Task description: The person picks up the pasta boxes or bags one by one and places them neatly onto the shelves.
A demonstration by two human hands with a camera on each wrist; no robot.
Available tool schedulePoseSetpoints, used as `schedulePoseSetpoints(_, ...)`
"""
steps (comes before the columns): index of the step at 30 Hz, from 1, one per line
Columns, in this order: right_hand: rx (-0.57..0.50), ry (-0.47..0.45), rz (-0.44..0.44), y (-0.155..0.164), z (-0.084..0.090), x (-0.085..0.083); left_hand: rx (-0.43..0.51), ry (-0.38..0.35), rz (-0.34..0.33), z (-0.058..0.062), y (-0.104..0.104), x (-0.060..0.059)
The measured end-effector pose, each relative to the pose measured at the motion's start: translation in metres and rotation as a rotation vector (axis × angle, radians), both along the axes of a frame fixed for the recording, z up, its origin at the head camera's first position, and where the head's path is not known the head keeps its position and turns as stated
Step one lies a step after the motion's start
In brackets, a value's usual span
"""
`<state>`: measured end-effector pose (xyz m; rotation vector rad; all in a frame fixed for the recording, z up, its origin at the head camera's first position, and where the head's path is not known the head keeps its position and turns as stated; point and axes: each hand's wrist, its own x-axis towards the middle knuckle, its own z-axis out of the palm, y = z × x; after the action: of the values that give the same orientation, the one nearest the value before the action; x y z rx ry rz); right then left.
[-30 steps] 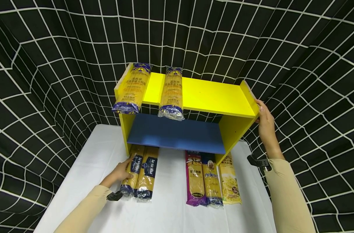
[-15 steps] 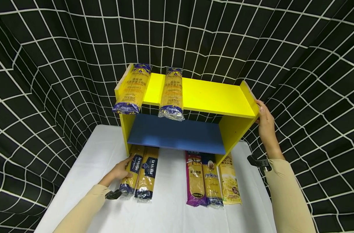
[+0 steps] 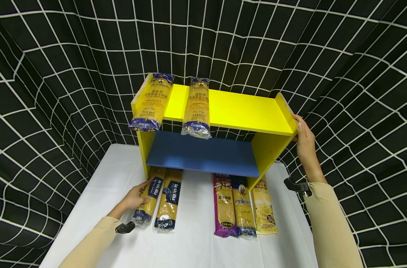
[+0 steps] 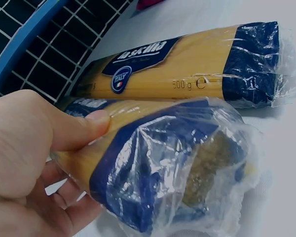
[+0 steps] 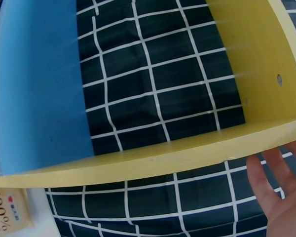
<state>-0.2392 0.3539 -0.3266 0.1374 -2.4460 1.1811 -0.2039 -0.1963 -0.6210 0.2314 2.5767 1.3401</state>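
My left hand (image 3: 134, 197) grips a blue-and-gold "la sicilia" spaghetti packet (image 3: 155, 187) at its left edge, on the white table below the shelf. In the left wrist view the thumb lies over the packet (image 4: 148, 168) and the fingers curl beneath it; its clear-wrapped end faces the camera. A matching packet (image 3: 169, 201) lies just right of it, with a narrow wedge of table between their near ends. My right hand (image 3: 305, 143) touches the outer side of the shelf's yellow right panel (image 3: 285, 111), fingers fairly straight against the wood in the right wrist view.
Two yellow spaghetti packets (image 3: 197, 108) lie on the yellow top shelf (image 3: 243, 109). Below it is a blue shelf board (image 3: 203, 152). A magenta packet (image 3: 225, 204), an "ankara" packet (image 3: 243, 208) and a yellow packet (image 3: 265, 208) lie at the lower right. Black gridded cloth surrounds the table.
My left hand has shifted left with the gripped packet, swinging its near end away from the matching packet and widening the gap between them. The right hand has stayed at the panel.
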Motion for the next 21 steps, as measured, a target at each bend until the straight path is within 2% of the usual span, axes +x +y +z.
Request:
schedulePoseSetpoints(3,0.002,0.004,-0.003,0.0,-0.001,-0.001,0.046,-0.003,0.004,0.004,-0.001,0.002)
schedulePoseSetpoints(7,-0.002,0.017,0.006,0.0,-0.001,-0.002,0.11,0.024,-0.024,0.012,0.0,0.004)
schedulePoseSetpoints(12,0.0,0.019,0.012,0.0,0.0,-0.002,0.117,0.085,-0.099,0.017,0.006,0.009)
schedulePoseSetpoints(21,-0.007,0.013,0.014,0.0,0.0,-0.001,0.161,0.026,-0.256,0.023,0.026,0.017)
